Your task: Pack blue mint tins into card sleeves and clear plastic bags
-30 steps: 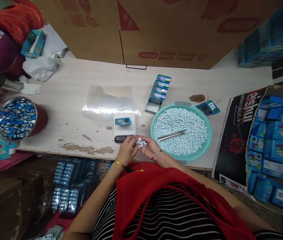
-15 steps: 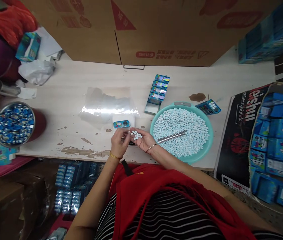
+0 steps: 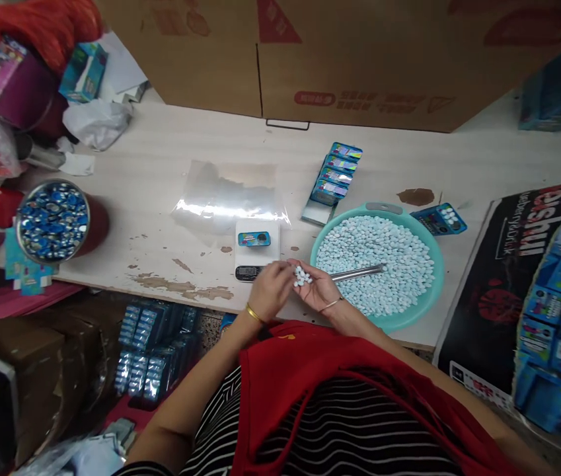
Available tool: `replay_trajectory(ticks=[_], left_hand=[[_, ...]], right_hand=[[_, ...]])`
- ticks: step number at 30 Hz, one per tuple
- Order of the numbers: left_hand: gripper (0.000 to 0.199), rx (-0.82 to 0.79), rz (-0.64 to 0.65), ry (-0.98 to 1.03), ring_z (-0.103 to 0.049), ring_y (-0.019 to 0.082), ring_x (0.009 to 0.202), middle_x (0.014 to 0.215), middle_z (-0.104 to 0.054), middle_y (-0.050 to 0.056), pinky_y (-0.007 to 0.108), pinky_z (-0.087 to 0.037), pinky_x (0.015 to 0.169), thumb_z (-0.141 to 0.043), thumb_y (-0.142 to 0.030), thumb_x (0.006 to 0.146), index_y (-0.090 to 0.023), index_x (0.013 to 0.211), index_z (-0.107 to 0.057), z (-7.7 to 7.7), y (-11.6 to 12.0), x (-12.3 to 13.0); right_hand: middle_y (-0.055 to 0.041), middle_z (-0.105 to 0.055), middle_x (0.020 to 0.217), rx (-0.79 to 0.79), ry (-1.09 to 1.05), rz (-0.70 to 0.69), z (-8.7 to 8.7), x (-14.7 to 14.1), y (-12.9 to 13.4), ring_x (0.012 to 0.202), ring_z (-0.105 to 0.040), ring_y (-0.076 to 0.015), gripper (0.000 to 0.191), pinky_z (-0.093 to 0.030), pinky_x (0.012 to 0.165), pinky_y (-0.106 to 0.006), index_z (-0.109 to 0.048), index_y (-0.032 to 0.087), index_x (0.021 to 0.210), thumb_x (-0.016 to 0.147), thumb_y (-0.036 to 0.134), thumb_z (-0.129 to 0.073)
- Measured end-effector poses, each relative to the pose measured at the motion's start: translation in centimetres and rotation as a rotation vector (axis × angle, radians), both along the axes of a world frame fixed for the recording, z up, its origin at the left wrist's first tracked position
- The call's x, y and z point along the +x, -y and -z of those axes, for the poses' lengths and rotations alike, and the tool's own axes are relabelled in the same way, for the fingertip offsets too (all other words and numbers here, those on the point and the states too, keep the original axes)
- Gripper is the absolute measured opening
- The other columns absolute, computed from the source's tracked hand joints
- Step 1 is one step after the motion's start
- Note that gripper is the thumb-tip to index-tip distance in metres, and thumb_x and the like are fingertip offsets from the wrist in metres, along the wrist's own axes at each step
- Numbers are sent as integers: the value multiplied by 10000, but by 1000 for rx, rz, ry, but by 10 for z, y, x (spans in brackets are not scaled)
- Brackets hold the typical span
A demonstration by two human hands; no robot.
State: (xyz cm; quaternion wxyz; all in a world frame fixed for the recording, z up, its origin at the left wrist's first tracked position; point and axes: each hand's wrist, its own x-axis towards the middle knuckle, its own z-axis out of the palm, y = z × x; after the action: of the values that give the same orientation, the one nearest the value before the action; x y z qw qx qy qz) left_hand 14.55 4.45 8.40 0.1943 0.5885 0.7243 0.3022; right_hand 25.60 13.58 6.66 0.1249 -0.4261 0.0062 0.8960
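I identify the round turquoise basin [image 3: 437, 284] as smooth plastic with a low sheen. The small, rounded pale-blue tablets [image 3: 384, 248] read as matt. I register the long silver scoop [image 3: 357, 272] as polished metal. The clear rectangular sheet [image 3: 233, 192] is glossy plastic film with a bright glare. I log the white tabletop [image 3: 161, 149] as smooth, with rough brown patches; the large brown carton [image 3: 359, 59] as matt cardboard; the red apron [image 3: 280, 350] as matt cloth.
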Motion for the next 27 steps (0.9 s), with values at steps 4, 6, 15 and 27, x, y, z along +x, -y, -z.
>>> replay_trajectory(ticks=[4,6,15,27], left_hand=[[194,-128,94,-66,-538,179,840,929,-562,78,307,-480,733,-401,-210,915,-174,996,-573,2,4,31],[190,-153,150,-89,-537,177,822,911,-555,70,300,-478,713,-392,-206,917,-181,986,-567,3,4,37],[169,-203,157,-156,-528,183,815,907,-545,64,304,-474,722,-408,-181,906,-169,1016,-536,-1,-2,43],[144,-140,108,-193,-527,193,804,886,-555,72,330,-462,719,-434,-216,890,-169,945,-558,-1,1,38]], right_hand=[[-19,-719,797,-44,44,-16,0,29,11,728,-670,-127,159,-576,651,-221,-676,177,891,787,110,-576],[-9,-715,776,-52,51,-31,0,40,14,747,-672,-148,171,-585,681,-266,-675,188,899,777,106,-588],[-11,-696,736,-78,45,-16,1,50,12,709,-664,-149,118,-586,700,-292,-653,169,841,781,102,-576],[-5,-701,782,30,25,-36,-1,45,17,781,-664,-146,106,-574,690,-252,-653,184,831,761,122,-605]])
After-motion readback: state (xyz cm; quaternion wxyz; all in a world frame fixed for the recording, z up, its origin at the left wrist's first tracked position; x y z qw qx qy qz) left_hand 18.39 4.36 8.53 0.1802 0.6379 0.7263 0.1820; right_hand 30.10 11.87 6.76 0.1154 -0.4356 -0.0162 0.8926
